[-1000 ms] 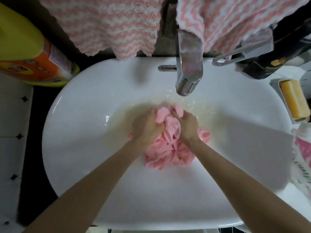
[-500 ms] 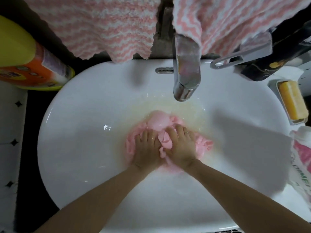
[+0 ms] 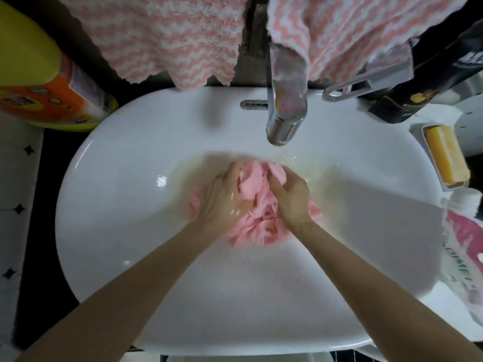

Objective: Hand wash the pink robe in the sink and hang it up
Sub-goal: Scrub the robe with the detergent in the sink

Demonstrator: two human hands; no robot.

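Observation:
The pink robe (image 3: 252,186) lies bunched in shallow cloudy water at the bottom of the white sink (image 3: 125,231). My left hand (image 3: 222,197) grips the bundle's left side, fingers curled into the cloth. My right hand (image 3: 291,199) grips its right side, fingers curled over a raised fold. Both hands hold the cloth between them just below the chrome tap (image 3: 285,111). No water runs from the tap. Part of the robe is hidden under my hands.
Two pink-and-white striped towels (image 3: 167,37) hang above the sink's back edge. A yellow and orange bottle (image 3: 44,90) stands at the left. A yellow soap bar (image 3: 445,155) in a dish, a dark bottle (image 3: 423,82) and a pink-and-white pouch (image 3: 465,254) sit on the right.
Half a second ago both hands pressed flat on the robe. Now they have curled round it and lifted a fold toward the tap, bunching the cloth between them.

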